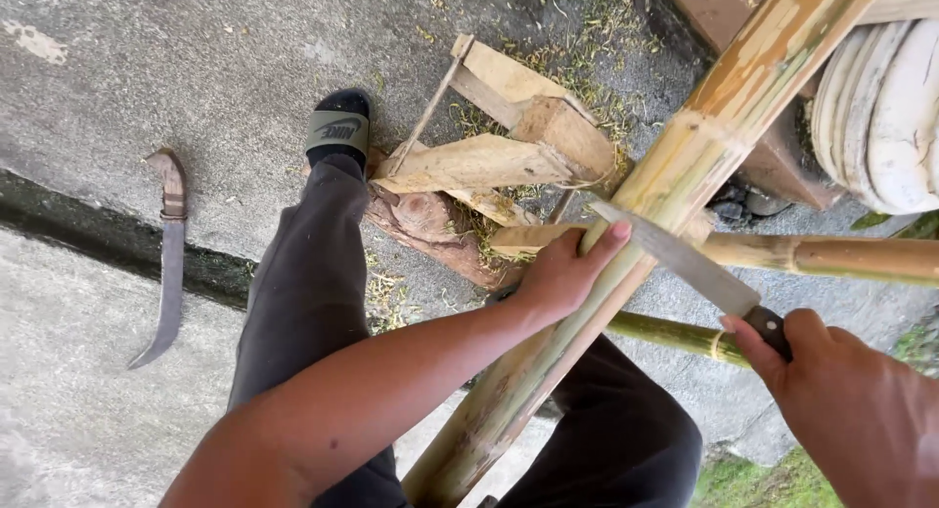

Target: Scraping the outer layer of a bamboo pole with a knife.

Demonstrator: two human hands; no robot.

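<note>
Left hand [559,273] wraps the bamboo pole [626,224]; right hand [841,391] clenches the knife [685,264], blade against the pole's node. Trimming underway; next stroke needs steady bracing.

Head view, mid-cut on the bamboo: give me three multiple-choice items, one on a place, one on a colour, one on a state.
1. Where does the curved knife lie?
A. on the concrete, left of the leg
B. on the wood scraps
C. in the left hand

2. What colour are the trousers?
A. white
B. dark grey
C. red

3. How does the blade in the right hand stand?
A. lying flat on the ground
B. held clear in the air
C. set against the thick bamboo pole

Answers:
1 A, it rests alone on the concrete.
2 B, the cloth is dark grey.
3 C, its tip meets the pole beside the left hand, which steadies it.
</note>
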